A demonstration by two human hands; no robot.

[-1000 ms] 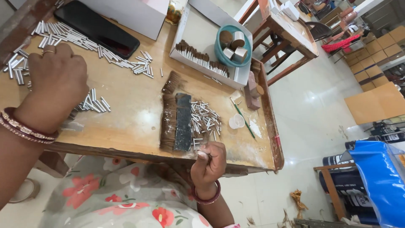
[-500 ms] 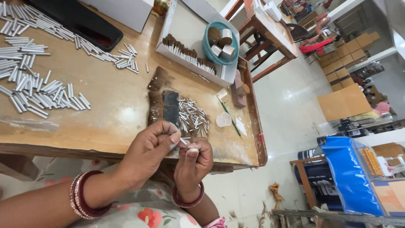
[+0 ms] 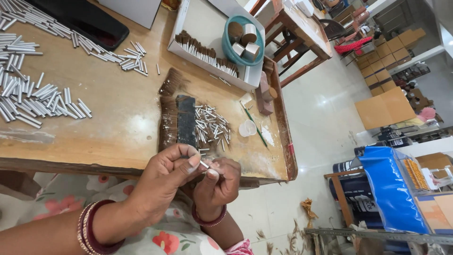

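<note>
Nearest, the left hand and right hand meet at the table edge, both pinched on one small metal tube (whether bristles are in it is too small to tell). Just beyond lie a bristle bundle and loose short tubes, unfilled. Farther off, a white tray holds a row of finished-looking tufted pieces; many long tubes wait at left.

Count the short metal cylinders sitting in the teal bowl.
4. All lie in the teal bowl at the table's far side: one at far left, one at far right, one at near left, one at near right. More may be hidden underneath.
</note>
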